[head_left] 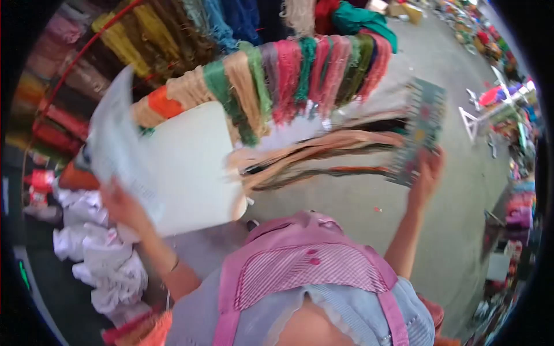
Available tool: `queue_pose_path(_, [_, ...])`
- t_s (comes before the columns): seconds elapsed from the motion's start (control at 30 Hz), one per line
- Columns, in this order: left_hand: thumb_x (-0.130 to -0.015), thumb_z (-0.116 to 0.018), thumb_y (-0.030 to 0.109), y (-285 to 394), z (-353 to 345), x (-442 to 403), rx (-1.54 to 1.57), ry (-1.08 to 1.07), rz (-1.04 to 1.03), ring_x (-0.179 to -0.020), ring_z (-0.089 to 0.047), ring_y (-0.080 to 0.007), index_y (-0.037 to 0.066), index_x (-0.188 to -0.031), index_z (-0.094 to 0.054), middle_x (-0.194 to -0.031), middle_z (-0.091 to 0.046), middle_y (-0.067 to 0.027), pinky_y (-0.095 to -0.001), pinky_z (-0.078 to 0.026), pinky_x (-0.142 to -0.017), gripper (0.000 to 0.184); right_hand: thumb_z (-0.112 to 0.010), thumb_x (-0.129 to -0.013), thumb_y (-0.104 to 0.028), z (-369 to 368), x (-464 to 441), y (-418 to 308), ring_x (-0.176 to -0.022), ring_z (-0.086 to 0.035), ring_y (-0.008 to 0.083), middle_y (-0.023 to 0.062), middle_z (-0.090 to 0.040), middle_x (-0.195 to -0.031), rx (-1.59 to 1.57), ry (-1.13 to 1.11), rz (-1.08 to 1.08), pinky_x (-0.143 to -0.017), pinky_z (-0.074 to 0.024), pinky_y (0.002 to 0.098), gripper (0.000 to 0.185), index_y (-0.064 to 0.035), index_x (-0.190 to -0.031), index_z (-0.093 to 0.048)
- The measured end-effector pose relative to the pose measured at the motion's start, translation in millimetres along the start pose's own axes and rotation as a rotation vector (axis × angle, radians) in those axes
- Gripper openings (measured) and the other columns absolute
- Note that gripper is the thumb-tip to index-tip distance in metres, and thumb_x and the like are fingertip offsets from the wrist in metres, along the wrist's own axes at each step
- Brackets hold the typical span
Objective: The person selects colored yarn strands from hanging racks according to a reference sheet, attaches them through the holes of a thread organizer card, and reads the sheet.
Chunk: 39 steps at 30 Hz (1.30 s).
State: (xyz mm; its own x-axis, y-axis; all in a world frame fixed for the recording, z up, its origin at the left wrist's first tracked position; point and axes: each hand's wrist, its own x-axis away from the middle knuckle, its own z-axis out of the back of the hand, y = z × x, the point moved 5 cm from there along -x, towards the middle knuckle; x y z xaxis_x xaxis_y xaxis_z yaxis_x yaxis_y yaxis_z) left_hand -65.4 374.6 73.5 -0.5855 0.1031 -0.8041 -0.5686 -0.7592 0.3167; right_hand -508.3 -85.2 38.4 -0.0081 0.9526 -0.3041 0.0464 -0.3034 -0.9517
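From the head view, the left hand (121, 205) is gripping the lower edge of a pale sheet (115, 127), its fingers curling in; motion is blurring how tightly. The sheet is standing tilted over the left side of a white tabletop (196, 161). The right hand (426, 173) is pinching the lower end of a patterned grey-green card (424, 130), well out to the right of the tabletop. Long thread strands (323, 144) are spanning the gap between the tabletop's right edge and the card's left edge, so that stretch is being crossed. Below the strands, grey floor (334, 199) is showing as far as the pink apron (314, 265), and more is spreading beyond the card toward a white frame (476, 118).

The tabletop is looking smooth, with rounded corners. Coloured skeins (288, 78) are hanging along its far side, crumpled white material (107, 259) is lying at lower left, and mixed goods (522, 207) are lining the right margin.
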Motion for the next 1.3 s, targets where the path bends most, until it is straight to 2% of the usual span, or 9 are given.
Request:
queue_pose_path(0.07, [-0.085, -0.061, 0.030, 62.9, -32.4, -5.7, -0.020, -0.018, 0.198, -0.088, -0.057, -0.0245, -0.005, -0.100, -0.057, -0.097, -0.060, -0.0168, -0.0327, -0.043, -0.081, 0.038, -0.055, -0.090, -0.011, 47.0, -16.1, -3.1, -0.069, -0.051, 0.0051, 0.0009, -0.058, -0.086, 0.027, 0.074, -0.032, -0.053, -0.0400, 0.0185, 0.035, -0.0057, -0.123, -0.044])
queue_pose_path(0.1, [-0.087, -0.060, 0.022, 113.6, -44.9, -7.5, 0.639, -0.212, 0.479, -0.087, -0.056, -0.0167, -0.004, -0.097, -0.056, -0.099, -0.061, -0.0110, -0.0292, -0.043, -0.081, 0.028, -0.054, -0.090, -0.011, 64.8, -21.1, -6.4, -0.072, -0.051, 0.0050, 0.0017, -0.059, -0.088, 0.075, 0.089, -0.038, -0.053, -0.0398, 0.0178, 0.035, -0.0074, -0.124, -0.044])
queue_pose_path(0.17, [-0.089, -0.056, 0.014, 188.8, -80.5, 1.2, 1.258, -0.309, 0.518, -0.089, -0.055, -0.0122, -0.004, -0.097, -0.054, -0.101, -0.060, -0.0075, -0.0274, -0.043, -0.080, 0.020, -0.054, -0.090, -0.011, 93.4, -26.4, 7.9, -0.071, -0.051, 0.0052, 0.0020, -0.059, -0.087, 0.111, 0.050, -0.093, -0.053, -0.0396, 0.0179, 0.033, -0.0065, -0.122, -0.045])
queue_pose_path(0.27, [-0.091, -0.053, 0.009, 278.5, -118.3, 16.9, 1.464, -0.559, 0.582, -0.089, -0.056, -0.0107, -0.005, -0.100, -0.054, -0.103, -0.060, -0.0090, -0.0250, -0.043, -0.080, 0.017, -0.056, -0.090, -0.011, 112.8, -31.5, 25.8, -0.059, -0.042, 0.0001, -0.0043, -0.054, -0.075, 0.180, 0.031, -0.150, -0.049, -0.0351, 0.0159, 0.019, -0.0062, -0.108, -0.058])
queue_pose_path(0.63, [-0.089, -0.057, 0.014, 488.5, -192.7, 100.8, 1.787, -1.216, 0.681, -0.091, -0.059, -0.0145, -0.002, -0.106, -0.057, -0.105, -0.063, -0.0090, -0.0265, -0.045, -0.082, 0.023, -0.049, -0.094, -0.025, 112.8, -45.4, 66.2, -0.068, -0.048, 0.0021, -0.0034, -0.056, -0.078, 0.096, -0.080, -0.341, -0.056, -0.0380, 0.0164, 0.028, -0.0014, -0.100, -0.063])
queue_pose_path(0.87, [-0.086, -0.061, 0.010, 580.2, -252.5, 130.4, 1.774, -1.232, 0.527, -0.077, -0.058, -0.0086, 0.000, -0.091, -0.057, -0.090, -0.065, -0.0077, -0.0212, -0.044, -0.071, 0.012, -0.041, -0.091, -0.054, 110.4, -107.0, 72.4, -0.070, -0.049, 0.0035, -0.0026, -0.056, -0.078, -0.220, -0.067, -0.401, -0.064, -0.0396, 0.0194, 0.057, -0.0003, -0.097, -0.061])
queue_pose_path(1.0, [-0.084, -0.064, 0.009, 646.5, -293.3, 141.1, 1.752, -1.218, 0.483, -0.069, -0.057, -0.0063, 0.001, -0.084, -0.055, -0.083, -0.065, -0.0071, -0.0178, -0.043, -0.064, 0.013, -0.053, -0.089, -0.044, 125.4, -162.3, 74.8, -0.071, -0.051, 0.0042, -0.0004, -0.059, -0.081, -0.266, -0.040, -0.420, -0.064, -0.0409, 0.0195, 0.045, 0.0003, -0.096, -0.060])
queue_pose_path(1.1, [-0.084, -0.065, 0.011, 706.1, -317.2, 149.6, 1.781, -1.331, 0.544, -0.069, -0.056, -0.0056, 0.001, -0.081, -0.054, -0.081, -0.064, -0.0056, -0.0179, -0.043, -0.062, 0.015, -0.068, -0.080, -0.013, 133.9, -205.8, 81.3, -0.069, -0.054, 0.0047, 0.0003, -0.061, -0.080, -0.043, -0.007, -0.433, -0.060, -0.0430, 0.0197, 0.022, 0.0014, -0.093, -0.060])
queue_pose_path(1.3, [-0.088, -0.060, 0.014, 829.1, -372.5, 179.6, 1.758, -1.530, 0.421, -0.080, -0.058, -0.0090, 0.001, -0.095, -0.053, -0.094, -0.063, -0.0074, -0.0215, -0.047, -0.069, 0.017, -0.066, -0.082, -0.012, 183.5, -284.2, 118.6, -0.068, -0.055, 0.0045, 0.0014, -0.063, -0.080, -0.014, 0.196, -0.425, -0.059, -0.0447, 0.0198, 0.018, 0.0022, -0.092, -0.061])
